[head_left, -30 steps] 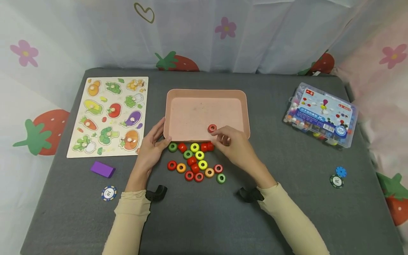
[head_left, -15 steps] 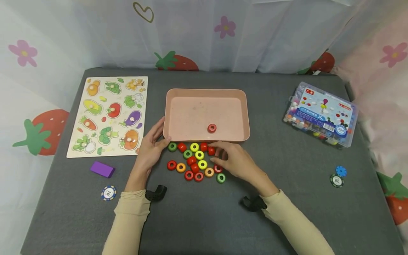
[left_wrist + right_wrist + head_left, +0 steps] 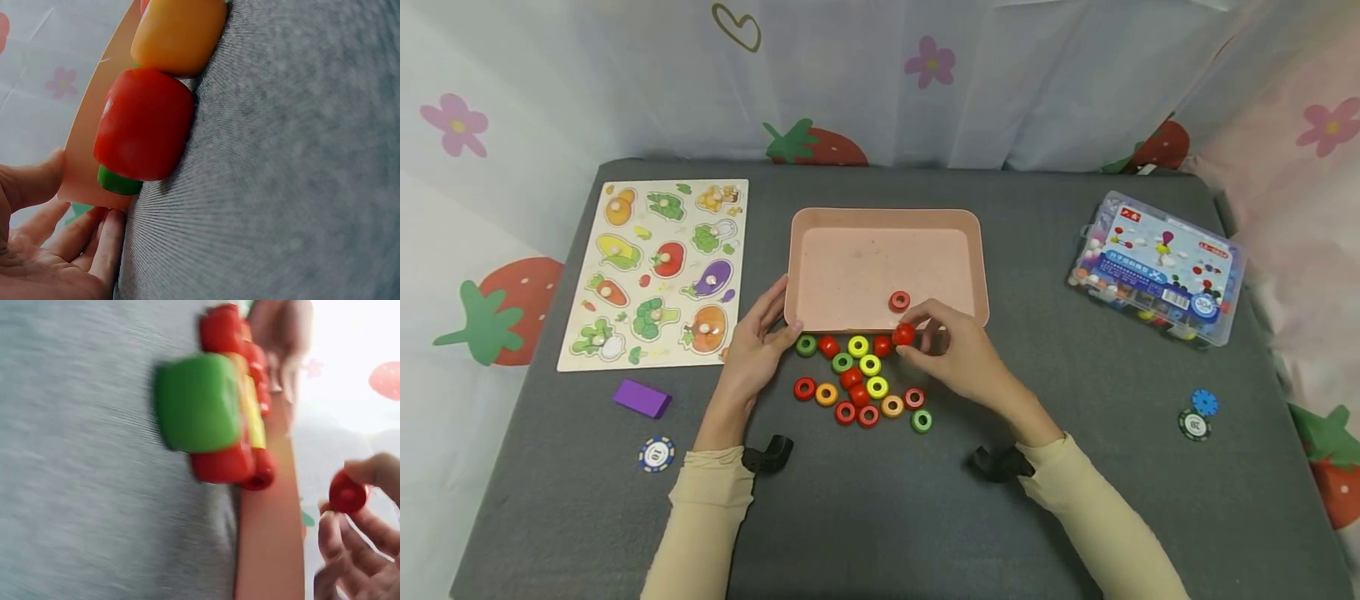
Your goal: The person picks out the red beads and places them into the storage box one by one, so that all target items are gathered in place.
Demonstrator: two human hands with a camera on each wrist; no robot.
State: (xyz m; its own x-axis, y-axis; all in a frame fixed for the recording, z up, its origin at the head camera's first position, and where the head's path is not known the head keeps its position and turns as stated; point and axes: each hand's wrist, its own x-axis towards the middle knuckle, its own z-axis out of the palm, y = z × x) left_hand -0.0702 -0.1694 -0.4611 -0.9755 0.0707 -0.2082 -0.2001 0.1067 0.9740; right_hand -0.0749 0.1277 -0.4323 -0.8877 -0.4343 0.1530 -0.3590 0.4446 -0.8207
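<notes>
A pink tray (image 3: 887, 267) stands on the grey table, with one red ring-shaped bead (image 3: 899, 302) lying in it. My left hand (image 3: 756, 342) holds the tray's near left corner, thumb at the front wall and fingers along the side. Between thumb and fingertips, my right hand (image 3: 958, 350) pinches a red bead (image 3: 903, 334) by the tray's front rim; in the right wrist view that bead (image 3: 347, 492) hangs above the table. Loose beads lie before the tray: red, orange, green (image 3: 921, 421) and yellow (image 3: 877, 387). Some lie on their sides, others show their holes.
A vegetable puzzle board (image 3: 655, 275) lies at the left, with a purple block (image 3: 642, 398) and a poker chip (image 3: 657, 454) below it. A clear plastic case (image 3: 1157, 267) sits at the right. Two chips (image 3: 1195, 425) touch nearer the right edge.
The right hand left the ring-shaped bead in the tray, moved down to the loose beads, picked up a red one and raised it to the front rim. The left hand stayed put.
</notes>
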